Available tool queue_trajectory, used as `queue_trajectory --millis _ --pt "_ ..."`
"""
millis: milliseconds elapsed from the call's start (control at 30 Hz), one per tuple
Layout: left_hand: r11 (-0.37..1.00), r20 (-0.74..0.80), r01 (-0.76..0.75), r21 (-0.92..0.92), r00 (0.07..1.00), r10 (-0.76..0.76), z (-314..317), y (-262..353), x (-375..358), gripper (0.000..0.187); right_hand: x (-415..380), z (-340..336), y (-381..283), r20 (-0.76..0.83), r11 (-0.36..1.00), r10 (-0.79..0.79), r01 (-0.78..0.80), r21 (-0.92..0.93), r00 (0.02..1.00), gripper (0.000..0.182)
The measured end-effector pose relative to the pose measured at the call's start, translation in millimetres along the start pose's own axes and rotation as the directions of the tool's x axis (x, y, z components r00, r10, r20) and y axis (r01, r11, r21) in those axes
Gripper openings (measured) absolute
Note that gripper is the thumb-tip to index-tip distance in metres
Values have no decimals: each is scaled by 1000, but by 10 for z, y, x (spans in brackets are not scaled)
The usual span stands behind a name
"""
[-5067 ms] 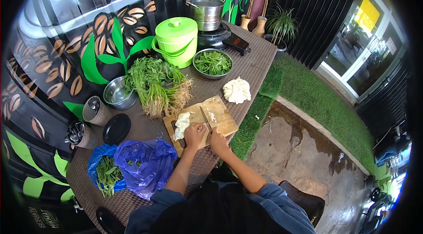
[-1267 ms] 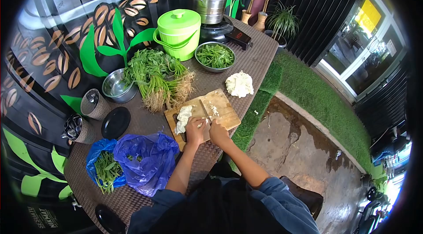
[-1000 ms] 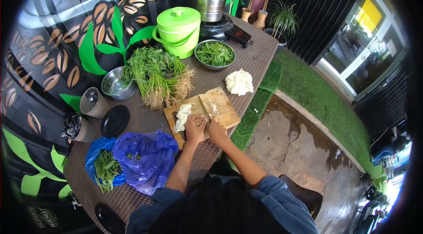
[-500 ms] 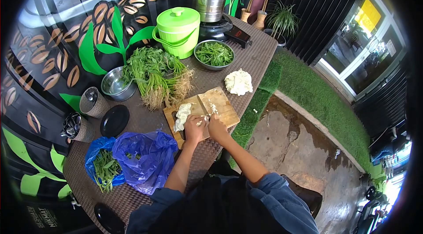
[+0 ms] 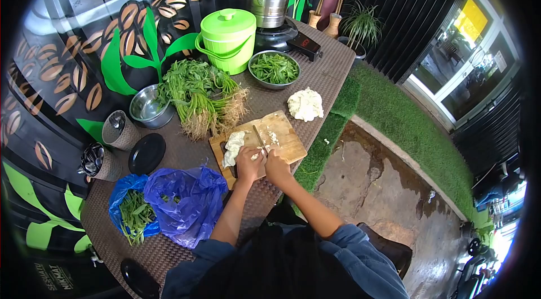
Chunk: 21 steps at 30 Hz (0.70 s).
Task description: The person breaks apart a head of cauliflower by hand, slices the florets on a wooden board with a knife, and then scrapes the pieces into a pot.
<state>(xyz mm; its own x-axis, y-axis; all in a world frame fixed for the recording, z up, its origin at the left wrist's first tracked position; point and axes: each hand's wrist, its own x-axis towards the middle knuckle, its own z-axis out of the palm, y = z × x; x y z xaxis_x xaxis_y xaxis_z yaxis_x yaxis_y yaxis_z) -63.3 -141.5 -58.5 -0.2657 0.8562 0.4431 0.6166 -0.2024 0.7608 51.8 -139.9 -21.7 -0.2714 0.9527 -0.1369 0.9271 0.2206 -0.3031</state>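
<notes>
A knife [image 5: 258,136] is gripped in my right hand [image 5: 277,166], its blade pointing away from me across the wooden cutting board [image 5: 290,138]. Close beside the blade, the bent fingers of my left hand [image 5: 248,162] press on a small white piece of food, mostly hidden by them. A soft, crumpled white lump [image 5: 233,147] lies on the board just beyond my left hand. Small chopped white bits [image 5: 273,138] are scattered to the right of the blade.
Past the board sit a white food heap [image 5: 305,104], leafy greens with roots [image 5: 200,96] and a bowl of cut greens [image 5: 274,68]. Behind stand a green lidded bucket [image 5: 227,40] and a pot [image 5: 266,9] on a stove. Blue plastic bags [image 5: 189,203] lie to the left.
My right hand has shifted slightly toward me, and the knife blade now shows more clearly beside the chopped bits. My left hand stays nearly in place.
</notes>
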Motion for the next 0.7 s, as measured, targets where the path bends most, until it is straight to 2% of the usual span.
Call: queue_trajectory --millis 67,200,267,433,500,600,667,700 --pt "1000 -25 -24 4 999 24 20 -10 6 11 -69 89 -66 -16 990 100 -98 102 995 24" --pt "999 -26 -28 -35 999 27 14 -2 -9 10 44 91 -47 8 983 131 -131 132 991 27" --pt "1000 -21 -22 -21 1000 22 10 -4 -13 10 136 88 38 -53 999 18 -16 47 998 28" --pt "1000 -31 9 -24 999 -10 25 -12 -1 10 -32 56 -43 7 995 55 -55 85 998 28" --pt "999 -77 -34 -21 996 32 19 10 8 10 -48 80 -67 0 992 72 -72 100 997 27" --pt "998 -61 -59 0 996 58 -9 40 15 9 48 71 -42 23 985 110 -112 129 994 29" --pt "999 -50 -45 -10 998 44 -14 39 10 10 119 80 33 -31 999 7 -6 32 999 29" --pt "999 -47 -27 -21 999 26 -12 33 19 10 106 50 29 -33 999 7 -6 32 999 29"
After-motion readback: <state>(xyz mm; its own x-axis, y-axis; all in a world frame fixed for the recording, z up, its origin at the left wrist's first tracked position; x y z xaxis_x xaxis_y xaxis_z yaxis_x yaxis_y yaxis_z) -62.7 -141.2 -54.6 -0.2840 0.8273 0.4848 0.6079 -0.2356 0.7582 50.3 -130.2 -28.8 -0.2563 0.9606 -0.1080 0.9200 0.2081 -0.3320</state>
